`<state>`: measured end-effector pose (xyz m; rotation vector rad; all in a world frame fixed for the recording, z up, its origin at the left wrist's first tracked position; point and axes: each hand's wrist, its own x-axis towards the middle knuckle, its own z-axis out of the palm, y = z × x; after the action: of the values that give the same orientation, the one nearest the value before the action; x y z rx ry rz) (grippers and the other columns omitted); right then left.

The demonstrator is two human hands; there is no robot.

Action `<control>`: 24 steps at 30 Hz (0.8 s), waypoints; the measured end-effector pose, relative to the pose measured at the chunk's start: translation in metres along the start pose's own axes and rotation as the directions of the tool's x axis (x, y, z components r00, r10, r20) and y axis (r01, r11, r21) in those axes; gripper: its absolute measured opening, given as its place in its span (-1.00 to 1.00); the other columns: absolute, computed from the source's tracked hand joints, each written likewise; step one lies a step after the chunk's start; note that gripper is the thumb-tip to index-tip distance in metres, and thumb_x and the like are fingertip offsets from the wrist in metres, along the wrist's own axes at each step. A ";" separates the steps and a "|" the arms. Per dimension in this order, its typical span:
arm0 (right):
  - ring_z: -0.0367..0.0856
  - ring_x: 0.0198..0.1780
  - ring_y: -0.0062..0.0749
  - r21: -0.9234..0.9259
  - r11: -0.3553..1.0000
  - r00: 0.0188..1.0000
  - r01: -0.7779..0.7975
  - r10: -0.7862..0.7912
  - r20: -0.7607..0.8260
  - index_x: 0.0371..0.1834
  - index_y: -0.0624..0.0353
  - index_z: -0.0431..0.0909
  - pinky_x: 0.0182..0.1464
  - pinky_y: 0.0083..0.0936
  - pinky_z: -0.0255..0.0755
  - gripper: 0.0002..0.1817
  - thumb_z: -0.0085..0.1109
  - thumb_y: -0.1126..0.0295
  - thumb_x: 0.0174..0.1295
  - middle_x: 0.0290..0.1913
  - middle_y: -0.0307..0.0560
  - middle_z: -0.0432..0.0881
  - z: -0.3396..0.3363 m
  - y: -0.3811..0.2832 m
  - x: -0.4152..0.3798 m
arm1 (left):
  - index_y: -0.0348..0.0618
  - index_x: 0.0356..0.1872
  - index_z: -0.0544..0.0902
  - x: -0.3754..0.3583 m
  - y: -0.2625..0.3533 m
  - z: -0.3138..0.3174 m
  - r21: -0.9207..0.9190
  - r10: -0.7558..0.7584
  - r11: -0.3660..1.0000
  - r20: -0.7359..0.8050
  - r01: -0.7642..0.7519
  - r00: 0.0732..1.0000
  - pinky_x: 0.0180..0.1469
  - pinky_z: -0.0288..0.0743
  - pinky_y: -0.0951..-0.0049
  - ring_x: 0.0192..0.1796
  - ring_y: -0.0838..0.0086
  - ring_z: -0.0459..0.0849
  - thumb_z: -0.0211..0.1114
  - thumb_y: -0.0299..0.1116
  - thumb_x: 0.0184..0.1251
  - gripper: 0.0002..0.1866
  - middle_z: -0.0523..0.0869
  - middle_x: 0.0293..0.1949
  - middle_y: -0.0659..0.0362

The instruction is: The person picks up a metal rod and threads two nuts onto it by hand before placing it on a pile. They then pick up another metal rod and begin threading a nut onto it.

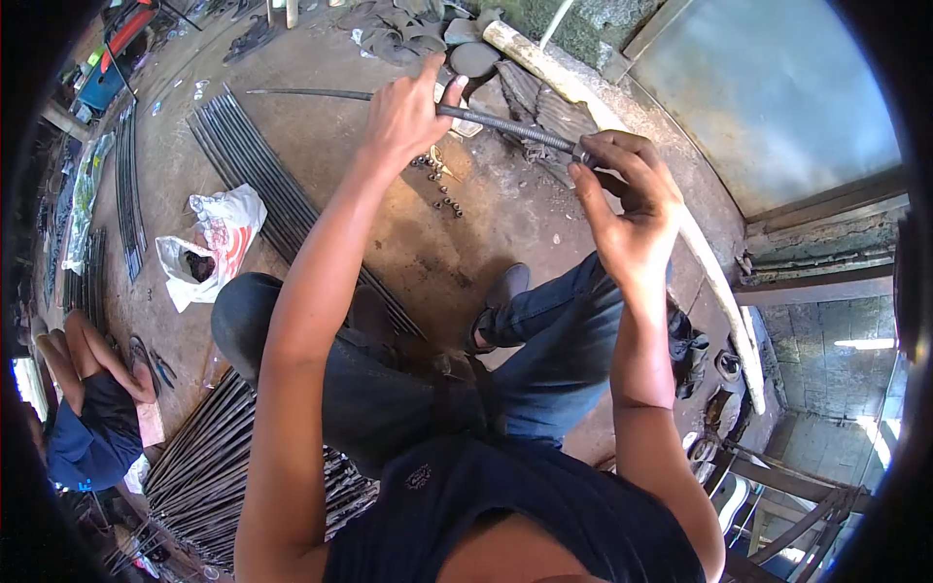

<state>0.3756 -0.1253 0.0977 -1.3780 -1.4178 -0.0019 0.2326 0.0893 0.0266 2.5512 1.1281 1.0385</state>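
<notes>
Floor (pixel 418 233), near its left edge: a second person (pixel 87 428) sits with legs bent, a pair of pliers (pixel 163 369) lying just beside the foot. Next, a white sack (pixel 228 228) with red print, mouth open, dark contents not identifiable. Just beyond it, a row of dark rods (pixel 248 160) lies side by side, slanting toward the wearer's feet; a larger rod pile (pixel 209 452) lies nearer the wearer's left side.

Left hand (pixel 408 112): raised above the floor, back uppermost, closed about a long metal rod (pixel 505 124); index finger and thumb point away, remaining fingers largely hidden. Rod held clear of the floor, between both hands, its plain, slender end out to the left, coarse thread visible toward the right.

Below the rod, loose nuts (pixel 447 202) lie scattered on the floor.

Right hand (pixel 632 189): fingers bent, thumb and fingertips pinched on a small nut (pixel 581 154) at the rod's threaded end. Beyond, a pale pole (pixel 622 119) runs along the floor's right edge, near a metal panel (pixel 777 107)
</notes>
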 end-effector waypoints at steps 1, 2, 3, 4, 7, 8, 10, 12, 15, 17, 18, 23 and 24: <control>0.69 -0.13 -0.44 -0.004 1.000 1.000 -0.001 0.001 -0.001 -0.15 0.31 0.67 -0.09 -0.56 0.64 -0.73 0.34 0.68 0.04 -0.12 -0.05 0.65 0.000 -0.001 0.000 | -0.21 0.19 0.53 -0.001 0.000 0.000 -0.005 -0.007 1.000 -0.004 0.007 1.000 -0.32 0.56 -0.05 -0.45 -0.15 0.68 0.11 0.00 0.43 -0.48 0.60 -0.66 -0.18; 0.70 -0.13 -0.43 -0.028 1.000 1.000 -0.004 0.004 0.007 -0.14 0.30 0.68 -0.09 -0.56 0.63 -0.73 0.34 0.67 0.04 -0.13 -0.06 0.65 0.000 -0.002 0.001 | -0.21 0.19 0.53 -0.003 0.001 0.000 -0.007 -0.006 1.000 -0.002 0.006 1.000 -0.32 0.56 -0.05 -0.45 -0.15 0.68 0.11 0.00 0.43 -0.48 0.60 -0.66 -0.18; 0.71 -0.14 -0.42 -0.052 0.999 1.000 -0.006 0.007 0.013 -0.14 0.29 0.68 -0.09 -0.56 0.63 -0.73 0.34 0.66 0.04 -0.14 -0.06 0.66 0.001 -0.003 0.000 | -0.22 0.19 0.53 -0.003 0.002 -0.001 -0.004 -0.004 1.000 -0.001 0.004 1.000 -0.32 0.56 -0.05 -0.46 -0.15 0.68 0.11 0.00 0.43 -0.47 0.60 -0.67 -0.18; 0.71 -0.14 -0.42 -0.053 0.999 1.000 -0.007 0.008 0.012 -0.14 0.29 0.68 -0.09 -0.56 0.63 -0.73 0.34 0.66 0.04 -0.14 -0.06 0.66 0.001 -0.004 0.000 | -0.23 0.19 0.52 -0.004 0.002 -0.002 -0.001 -0.002 1.000 -0.001 0.002 1.000 -0.32 0.56 -0.04 -0.46 -0.14 0.69 0.11 0.00 0.43 -0.47 0.59 -0.67 -0.18; 0.71 -0.16 -0.40 -0.079 0.997 1.000 0.015 -0.015 0.000 -0.14 0.27 0.68 -0.09 -0.55 0.63 -0.73 0.34 0.65 0.04 -0.15 -0.05 0.66 0.004 -0.006 -0.001 | -0.25 0.18 0.53 -0.004 0.001 -0.003 -0.032 -0.030 0.999 0.024 0.031 0.999 -0.31 0.57 -0.04 -0.46 -0.13 0.69 0.10 0.01 0.44 -0.46 0.59 -0.68 -0.18; 0.71 -0.16 -0.40 -0.073 0.997 1.000 0.017 -0.017 -0.005 -0.14 0.27 0.67 -0.10 -0.55 0.63 -0.72 0.34 0.66 0.04 -0.15 -0.05 0.66 0.005 -0.006 -0.001 | -0.25 0.18 0.53 -0.004 0.001 -0.003 -0.032 -0.031 0.999 0.024 0.032 0.999 -0.31 0.57 -0.04 -0.46 -0.13 0.69 0.10 0.01 0.44 -0.46 0.59 -0.68 -0.18; 0.71 -0.17 -0.40 -0.066 0.998 1.000 0.019 -0.020 -0.008 -0.14 0.27 0.67 -0.10 -0.55 0.63 -0.72 0.33 0.66 0.04 -0.15 -0.05 0.65 0.007 -0.008 -0.001 | -0.28 0.17 0.53 -0.004 0.000 -0.003 -0.027 -0.017 0.999 0.008 0.018 1.000 -0.31 0.57 -0.03 -0.47 -0.12 0.69 0.09 0.01 0.44 -0.46 0.58 -0.69 -0.17; 0.71 -0.19 -0.40 -0.108 0.992 0.998 0.059 -0.058 0.011 -0.12 0.26 0.66 -0.13 -0.54 0.61 -0.71 0.34 0.65 0.04 -0.14 -0.06 0.64 0.007 -0.010 -0.001 | -0.28 0.17 0.53 -0.004 -0.001 -0.003 -0.032 -0.020 0.999 0.001 0.020 1.000 -0.31 0.57 -0.03 -0.46 -0.12 0.69 0.09 0.00 0.45 -0.46 0.58 -0.69 -0.17; 0.70 -0.19 -0.35 -0.232 0.954 0.982 0.191 -0.188 0.035 -0.11 0.25 0.65 -0.14 -0.52 0.58 -0.70 0.35 0.65 0.04 -0.14 -0.04 0.63 0.004 -0.004 -0.001 | -0.28 0.17 0.53 -0.004 -0.002 -0.003 -0.023 -0.017 1.000 -0.010 0.017 1.000 -0.31 0.57 -0.02 -0.46 -0.13 0.69 0.08 -0.01 0.45 -0.47 0.59 -0.68 -0.17; 0.69 -0.19 -0.31 -0.194 0.967 0.987 0.162 -0.158 0.033 -0.10 0.25 0.65 -0.13 -0.50 0.57 -0.69 0.35 0.65 0.03 -0.15 -0.03 0.63 0.005 -0.005 -0.002 | -0.28 0.17 0.54 -0.005 -0.002 -0.003 -0.009 -0.013 1.000 -0.013 0.013 1.000 -0.31 0.57 -0.02 -0.46 -0.13 0.69 0.08 -0.02 0.45 -0.48 0.60 -0.67 -0.17; 0.69 -0.18 -0.28 -0.156 0.979 0.991 0.133 -0.129 0.032 -0.10 0.24 0.64 -0.13 -0.49 0.56 -0.68 0.36 0.65 0.03 -0.15 -0.02 0.63 0.005 -0.005 -0.002 | -0.28 0.16 0.54 -0.005 -0.001 -0.005 -0.004 -0.017 1.000 -0.005 0.017 1.000 -0.31 0.58 -0.02 -0.45 -0.13 0.70 0.08 -0.02 0.45 -0.48 0.61 -0.66 -0.18; 0.69 -0.19 -0.29 -0.282 0.920 0.961 0.273 -0.272 0.042 -0.10 0.25 0.63 -0.13 -0.49 0.56 -0.69 0.35 0.64 0.05 -0.14 -0.02 0.63 0.005 0.003 -0.001 | -0.27 0.15 0.55 -0.005 0.000 -0.004 -0.004 -0.023 1.000 0.014 0.023 1.000 -0.31 0.59 -0.02 -0.44 -0.11 0.71 0.08 -0.02 0.45 -0.49 0.62 -0.64 -0.20; 0.69 -0.19 -0.30 -0.287 0.916 0.959 0.282 -0.281 0.046 -0.10 0.25 0.63 -0.13 -0.49 0.56 -0.70 0.35 0.63 0.06 -0.14 -0.02 0.63 0.005 0.003 -0.002 | -0.29 0.14 0.54 -0.005 -0.001 -0.003 -0.005 0.001 1.000 0.000 -0.001 1.000 -0.35 0.60 -0.02 -0.47 -0.08 0.71 0.06 -0.01 0.46 -0.48 0.63 -0.63 -0.19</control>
<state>0.3739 -0.1224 0.0928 -1.3947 -1.6570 -0.4120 0.2274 0.0862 0.0252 2.5482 1.1234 1.0407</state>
